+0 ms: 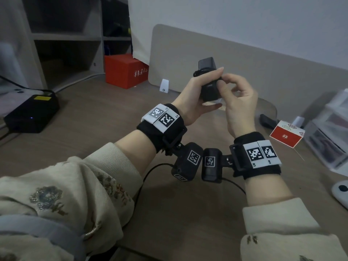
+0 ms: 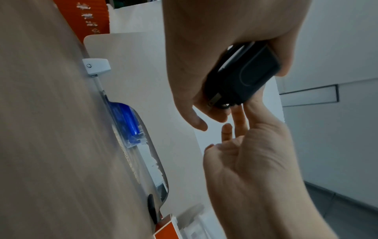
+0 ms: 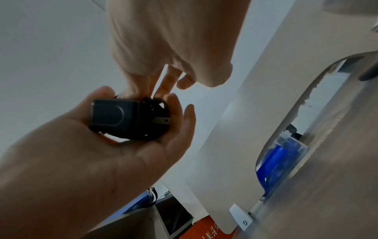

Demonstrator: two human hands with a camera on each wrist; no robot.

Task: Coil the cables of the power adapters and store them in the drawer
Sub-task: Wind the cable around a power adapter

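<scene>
Wrist bands marked L1 and R1, R2 are worn behind both hands. A black power adapter is gripped in the left hand, raised above the tabletop; its coiled cable is pinched by the right hand. Illegible white characters are printed on a red box behind.

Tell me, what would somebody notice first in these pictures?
First the two hands raised over the middle of the desk: the left hand grips a black adapter wrapped in its cable, and the right hand fiddles at it with curled fingers. Next the red box, at the back left by the shelves. Then the black box with a blue light, far left.
</scene>
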